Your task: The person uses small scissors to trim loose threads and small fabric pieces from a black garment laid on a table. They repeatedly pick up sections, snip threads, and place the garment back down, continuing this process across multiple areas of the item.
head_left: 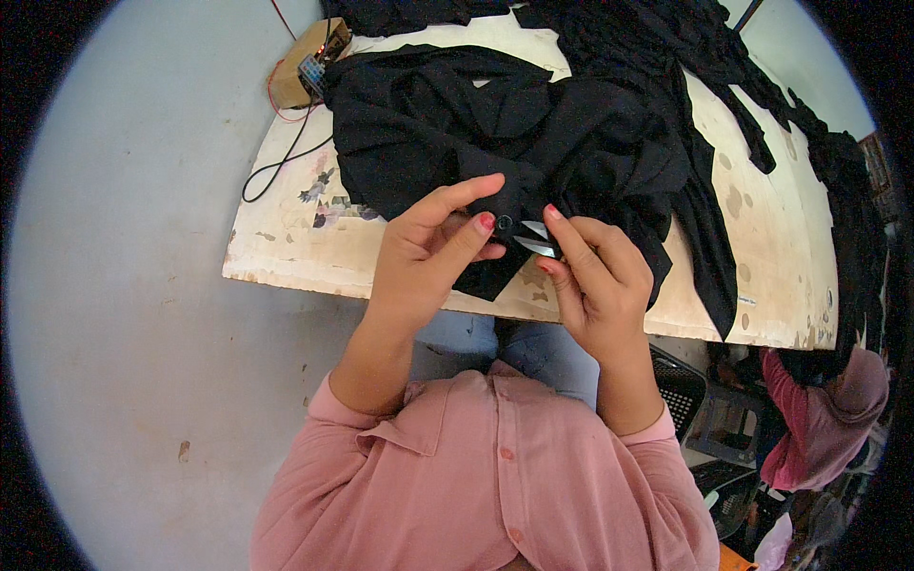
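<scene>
My left hand (424, 243) grips an edge of a black garment (590, 133), its thumb and forefinger apart around a small dark round button (505, 223). The other fingers of that hand are partly hidden behind the cloth. Pinched in my right hand (602, 271) is a pair of thread snips (536, 246). Their two bright blades are spread and point left at the button, a short way from it. My right palm and fingers hide the handle. The rest of the garment lies in loose folds across the table, beyond both hands.
The pale, stained wooden table (314, 262) ends just in front of me. A brown box (303, 62) with a small device and black cable (276, 171) stands at its far left. More black clothes (657, 43) cover the back and right. Another person (824, 414) is at lower right, near dark plastic crates (728, 419).
</scene>
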The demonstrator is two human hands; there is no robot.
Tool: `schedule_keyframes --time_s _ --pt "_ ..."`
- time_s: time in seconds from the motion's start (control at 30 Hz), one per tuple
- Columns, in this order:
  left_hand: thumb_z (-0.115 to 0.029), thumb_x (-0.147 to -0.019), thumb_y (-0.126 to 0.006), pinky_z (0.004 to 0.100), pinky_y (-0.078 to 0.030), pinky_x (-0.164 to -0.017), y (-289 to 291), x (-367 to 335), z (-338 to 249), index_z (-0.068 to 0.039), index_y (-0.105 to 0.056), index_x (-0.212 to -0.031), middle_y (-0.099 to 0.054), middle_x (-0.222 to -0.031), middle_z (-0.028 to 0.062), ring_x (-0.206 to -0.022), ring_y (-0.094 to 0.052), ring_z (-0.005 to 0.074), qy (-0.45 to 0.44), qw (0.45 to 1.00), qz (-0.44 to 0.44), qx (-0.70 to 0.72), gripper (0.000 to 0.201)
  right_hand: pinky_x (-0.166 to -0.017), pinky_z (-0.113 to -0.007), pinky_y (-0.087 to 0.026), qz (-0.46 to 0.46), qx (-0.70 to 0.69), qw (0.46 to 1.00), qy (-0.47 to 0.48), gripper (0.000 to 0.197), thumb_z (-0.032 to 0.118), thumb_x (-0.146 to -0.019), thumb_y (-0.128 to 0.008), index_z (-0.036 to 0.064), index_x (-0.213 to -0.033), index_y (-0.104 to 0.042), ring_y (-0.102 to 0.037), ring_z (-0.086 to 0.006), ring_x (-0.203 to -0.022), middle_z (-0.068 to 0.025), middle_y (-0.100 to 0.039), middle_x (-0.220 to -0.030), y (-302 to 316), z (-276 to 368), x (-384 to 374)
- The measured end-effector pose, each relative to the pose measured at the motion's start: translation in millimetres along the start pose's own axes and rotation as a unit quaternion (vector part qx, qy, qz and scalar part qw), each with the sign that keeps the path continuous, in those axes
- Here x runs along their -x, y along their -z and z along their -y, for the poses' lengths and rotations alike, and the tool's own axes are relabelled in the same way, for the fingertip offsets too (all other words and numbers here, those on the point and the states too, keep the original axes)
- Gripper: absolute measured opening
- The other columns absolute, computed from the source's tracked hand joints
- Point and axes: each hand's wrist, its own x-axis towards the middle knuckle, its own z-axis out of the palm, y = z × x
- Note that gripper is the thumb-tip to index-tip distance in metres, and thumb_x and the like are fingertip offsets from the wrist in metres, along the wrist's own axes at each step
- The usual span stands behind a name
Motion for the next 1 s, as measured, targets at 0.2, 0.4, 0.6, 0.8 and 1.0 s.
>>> schedule_keyframes --time_s 0.2,0.4,0.6,0.8,1.0 --pt "-0.004 -0.091 -0.059 0.0239 -0.057 -0.074 -0.6 0.9 1.2 -0.002 -0.059 -0.120 -0.064 -0.098 0.0035 -0.084 -0.061 0.0079 -0.035 0.999 0.009 -0.036 0.029 -0.056 -0.030 -0.045 0.015 -0.021 1.000 0.002 0.042 0.016 -0.070 -0.074 0.0096 -0.111 -0.068 -0.057 -0.0196 -0.064 -0.0048 -0.063 -0.087 -1.1 3.1 -1.7" --pt "-0.004 -0.091 -0.058 0.0245 -0.056 -0.075 1.2 1.6 2.9 -0.002 -0.059 -0.119 -0.062 -0.105 0.0039 -0.088 -0.061 0.0088 -0.072 0.995 0.027 -0.062 0.028 -0.056 -0.030 -0.045 0.016 -0.016 1.000 0.003 0.038 0.014 -0.071 -0.073 0.0098 -0.108 -0.068 -0.057 -0.0197 -0.063 -0.0048 -0.063 -0.087 -2.5 3.4 -3.4" --pt "-0.003 -0.092 -0.057 0.0254 -0.056 -0.076 2.0 2.4 2.6 -0.002 -0.058 -0.120 -0.059 -0.108 0.0049 -0.091 -0.060 0.0096 -0.034 0.998 0.029 -0.032 0.028 -0.060 -0.030 -0.048 0.024 -0.056 0.997 -0.051 0.035 0.010 -0.075 -0.071 0.0071 -0.109 -0.066 -0.059 -0.0222 -0.068 -0.0082 -0.062 -0.089 -4.6 2.3 -3.9" --pt "-0.003 -0.091 -0.056 0.0282 -0.057 -0.076 -0.1 0.4 1.8 -0.003 -0.057 -0.116 -0.061 -0.104 0.0042 -0.089 -0.062 0.0121 0.011 0.995 -0.038 0.086 0.026 -0.065 -0.030 -0.048 0.044 -0.120 0.981 -0.145 0.040 0.014 -0.083 -0.065 0.0035 -0.121 -0.057 -0.058 -0.0236 -0.074 -0.0134 -0.055 -0.093 -3.3 6.4 -3.0" --pt "0.002 -0.088 -0.058 0.0248 -0.056 -0.075 14.3 -2.4 9.3 -0.002 -0.052 -0.123 -0.058 -0.112 0.0068 -0.088 -0.061 0.0092 0.037 0.998 -0.005 -0.047 0.036 -0.068 -0.031 -0.047 0.069 -0.113 0.975 -0.176 0.048 0.019 -0.087 -0.061 0.0029 -0.130 -0.049 -0.054 -0.0245 -0.075 -0.0137 -0.050 -0.093 -5.7 5.9 2.3"
